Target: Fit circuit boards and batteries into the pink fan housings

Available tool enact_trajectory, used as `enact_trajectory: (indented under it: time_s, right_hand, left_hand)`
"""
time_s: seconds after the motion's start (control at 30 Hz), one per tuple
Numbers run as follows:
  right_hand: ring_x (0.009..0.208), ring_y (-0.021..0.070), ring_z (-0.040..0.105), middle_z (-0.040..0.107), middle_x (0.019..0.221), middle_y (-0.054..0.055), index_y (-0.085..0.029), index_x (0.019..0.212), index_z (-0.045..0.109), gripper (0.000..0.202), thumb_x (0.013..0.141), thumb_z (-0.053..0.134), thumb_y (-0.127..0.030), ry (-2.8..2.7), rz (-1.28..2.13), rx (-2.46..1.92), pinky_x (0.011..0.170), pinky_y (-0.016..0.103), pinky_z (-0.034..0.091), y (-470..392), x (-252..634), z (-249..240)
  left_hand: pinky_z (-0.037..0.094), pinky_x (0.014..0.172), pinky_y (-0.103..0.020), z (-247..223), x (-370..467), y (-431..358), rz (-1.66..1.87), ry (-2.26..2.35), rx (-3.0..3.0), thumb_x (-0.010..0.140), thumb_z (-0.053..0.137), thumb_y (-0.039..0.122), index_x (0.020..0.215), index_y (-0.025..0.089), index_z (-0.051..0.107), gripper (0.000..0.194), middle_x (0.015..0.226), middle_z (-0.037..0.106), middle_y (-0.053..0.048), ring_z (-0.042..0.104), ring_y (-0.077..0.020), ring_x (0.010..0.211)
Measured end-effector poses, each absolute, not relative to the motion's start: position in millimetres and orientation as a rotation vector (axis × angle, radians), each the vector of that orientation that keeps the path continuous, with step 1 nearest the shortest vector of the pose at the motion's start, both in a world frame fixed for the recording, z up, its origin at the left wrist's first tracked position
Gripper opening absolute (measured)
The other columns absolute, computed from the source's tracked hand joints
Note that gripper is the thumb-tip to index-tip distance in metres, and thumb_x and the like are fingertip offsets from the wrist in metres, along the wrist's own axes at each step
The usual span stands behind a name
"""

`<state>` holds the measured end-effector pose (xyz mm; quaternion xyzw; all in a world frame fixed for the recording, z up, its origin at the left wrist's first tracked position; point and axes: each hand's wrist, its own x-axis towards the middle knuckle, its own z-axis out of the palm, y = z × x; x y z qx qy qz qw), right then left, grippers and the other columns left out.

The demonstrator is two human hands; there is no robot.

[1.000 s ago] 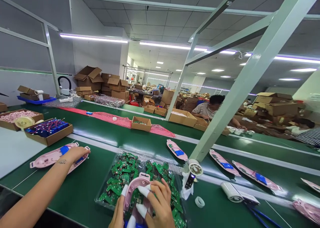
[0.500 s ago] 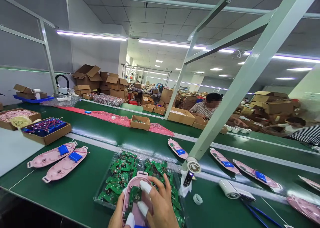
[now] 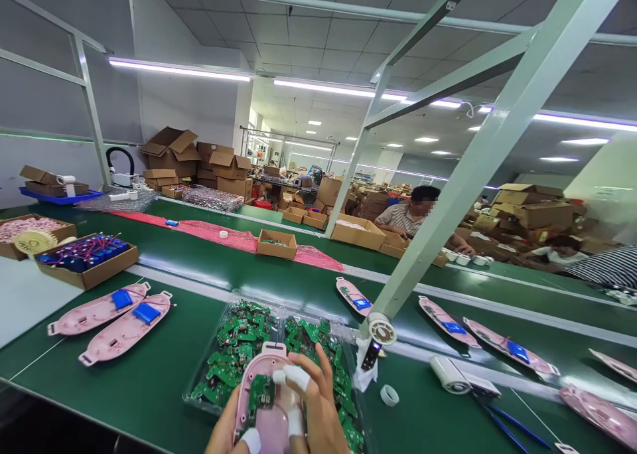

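A pink plastic shell [image 3: 273, 419] is held up over a clear tray [image 3: 193, 378] full of green circuit boards [image 3: 241, 334]. One green board [image 3: 259, 393] sits inside the shell's upper left part. My left hand [image 3: 227, 427] grips the shell's left side, its white-covered thumb over the edge. White covers also show on the fingertips of my right hand [image 3: 318, 401], which is bent over the shell's right side, fingertips at the board's right edge and the inner wall. The lower end of the shell is cut off by the frame.
Two pink shells with blue batteries [image 3: 130, 328] lie at left, near a box of batteries [image 3: 89, 278]. More shells [image 3: 507, 344], a slanted metal post [image 3: 448, 188], a small fan [image 3: 382, 331] and a white ring [image 3: 389, 395] are at right. A person [image 3: 411, 212] sits across the bench.
The shell and both hands have shifted slightly left. My right fingers have moved up and closer together over the board's right edge. The blue part at the shell's bottom has left view.
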<state>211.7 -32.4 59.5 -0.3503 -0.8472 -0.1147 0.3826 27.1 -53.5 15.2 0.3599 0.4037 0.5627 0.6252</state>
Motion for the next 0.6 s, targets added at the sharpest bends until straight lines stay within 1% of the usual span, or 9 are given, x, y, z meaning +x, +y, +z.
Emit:
enact_trajectory:
  time_s: [0.07,0.13,0.2,0.27,0.37,0.43,0.5,0.53,0.6]
  right_hand:
    - [0.132,0.0224,0.042,0.058,0.120,0.010,-0.018,0.125,0.040,0.061,0.065,0.042,-0.010,-2.118,-0.359,-0.878,0.118,0.048,0.008,-33.1,211.8,56.1]
    - [0.129,0.0204,0.046,0.061,0.116,0.009,-0.019,0.124,0.042,0.057,0.067,0.042,-0.009,-2.110,-0.404,-0.831,0.120,0.046,0.007,-33.6,209.0,55.8]
    - [0.120,0.0188,0.055,0.065,0.111,0.007,-0.019,0.121,0.044,0.052,0.070,0.041,-0.011,-2.101,-0.416,-0.771,0.121,0.046,0.006,-35.1,204.5,55.2]
    - [0.116,0.0199,0.059,0.068,0.109,0.007,-0.020,0.116,0.048,0.044,0.074,0.040,-0.014,-2.058,-0.390,-0.797,0.120,0.046,0.013,-38.2,199.9,49.5]
    - [0.124,0.0277,0.054,0.069,0.112,0.005,-0.027,0.106,0.058,0.027,0.084,0.047,-0.016,-1.961,-0.358,-0.954,0.112,0.053,0.032,-44.7,195.7,27.7]
    - [0.129,0.0363,0.048,0.063,0.123,0.009,-0.028,0.109,0.062,0.024,0.086,0.056,-0.023,-1.869,-0.346,-1.140,0.101,0.057,0.045,-47.2,194.1,9.4]
    - [0.128,0.0438,0.046,0.055,0.133,0.014,-0.027,0.118,0.060,0.035,0.083,0.063,-0.032,-1.754,-0.275,-1.340,0.092,0.061,0.051,-47.2,191.7,-4.8]
    - [0.127,0.0459,0.046,0.053,0.135,0.016,-0.025,0.122,0.058,0.041,0.082,0.064,-0.033,-1.707,-0.222,-1.414,0.089,0.063,0.052,-46.7,190.1,-8.7]
    - [0.124,0.0450,0.049,0.053,0.135,0.015,-0.026,0.122,0.057,0.042,0.081,0.063,-0.029,-1.681,-0.120,-1.434,0.090,0.063,0.052,-46.6,186.7,-8.9]
  left_hand:
    - [0.026,0.115,-0.049,19.4,29.0,-48.5,1.293,0.946,0.761,0.052,0.081,0.059,0.099,0.020,0.076,0.062,0.116,0.073,-0.011,0.044,-0.0405,0.133]
    - [0.027,0.115,-0.050,21.1,33.0,-44.1,1.288,0.961,0.702,0.046,0.079,0.068,0.090,0.019,0.078,0.066,0.107,0.076,-0.012,0.049,-0.0420,0.128]
    - [0.037,0.108,-0.049,19.5,37.0,-42.1,1.261,0.963,0.691,0.045,0.079,0.070,0.091,0.019,0.078,0.069,0.102,0.078,-0.012,0.060,-0.0399,0.116]
    - [0.047,0.098,-0.044,15.7,38.4,-42.4,1.242,0.975,0.730,0.048,0.079,0.068,0.096,0.019,0.077,0.069,0.100,0.078,-0.011,0.067,-0.0363,0.105]
    - [0.052,0.088,-0.041,11.3,35.5,-44.7,1.267,1.027,0.787,0.051,0.078,0.067,0.095,0.017,0.076,0.067,0.097,0.079,-0.013,0.069,-0.0346,0.097]
    - [0.051,0.089,-0.040,13.2,33.1,-46.5,1.311,1.054,0.788,0.052,0.077,0.067,0.095,0.015,0.076,0.067,0.099,0.078,-0.014,0.069,-0.0341,0.098]
    - [0.051,0.092,-0.042,19.7,32.6,-48.8,1.340,1.054,0.768,0.053,0.077,0.067,0.094,0.015,0.076,0.066,0.100,0.078,-0.014,0.068,-0.0342,0.101]
    - [0.050,0.094,-0.042,24.4,33.0,-50.1,1.351,1.045,0.757,0.053,0.077,0.066,0.094,0.015,0.076,0.065,0.100,0.078,-0.014,0.068,-0.0343,0.102]
    - [0.050,0.095,-0.043,34.6,34.1,-53.3,1.352,1.025,0.738,0.054,0.078,0.063,0.093,0.016,0.076,0.062,0.098,0.078,-0.013,0.067,-0.0349,0.103]
